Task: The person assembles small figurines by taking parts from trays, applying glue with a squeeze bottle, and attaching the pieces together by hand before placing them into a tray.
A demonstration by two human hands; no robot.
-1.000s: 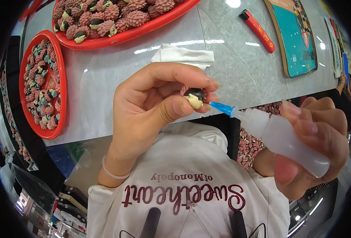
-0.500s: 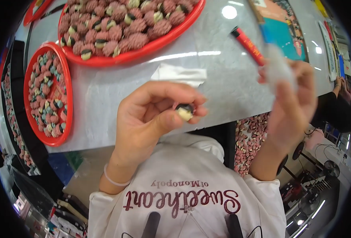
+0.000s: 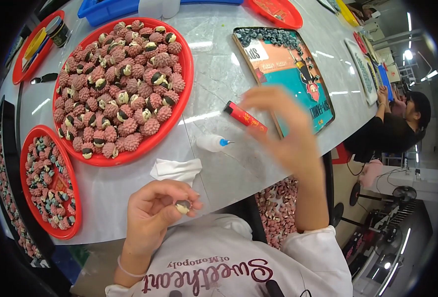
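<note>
On the grey marbled desk [image 3: 219, 69], the large round red plastic tray [image 3: 188, 79], with pink ridged pieces [image 3: 127, 126] in it, lies left of the middle; the smaller oval red tray [image 3: 78, 208] sits at the near left corner. The folded white cloth [image 3: 177, 170] lies by the near edge, the translucent white squeeze bottle [image 3: 211, 143] behind it to the right. Further right is the flat rectangular teal-and-orange tray [image 3: 278, 96], dark round beads [image 3: 268, 37] at its far end. The small black-and-cream piece [image 3: 183, 207] is in the left hand [image 3: 152, 213], before the cloth.
</note>
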